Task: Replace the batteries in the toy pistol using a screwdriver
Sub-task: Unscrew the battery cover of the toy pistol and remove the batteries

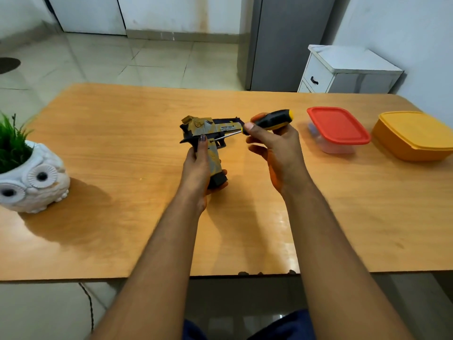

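No readable text for you here. The toy pistol (210,133) has a small printed label on its slide, just above your left grip, too blurred to read.

We're looking at a home here, a lived-in domestic room: pale glossy floor tiles (147,62) run back to plain white walls, and a tall grey fridge (286,42) stands against the far side with a small white bedside-style cabinet (343,72) just beside it. Up front, a light wooden table (122,148) carries household bits: a white owl-shaped planter (31,182) with green grass on the left, and on the right a clear food container with a red lid (338,126) near an orange lidded tub (416,136). Kitchen storage, décor, a fridge: household stuff all round, no trace of shop or workshop fittings.
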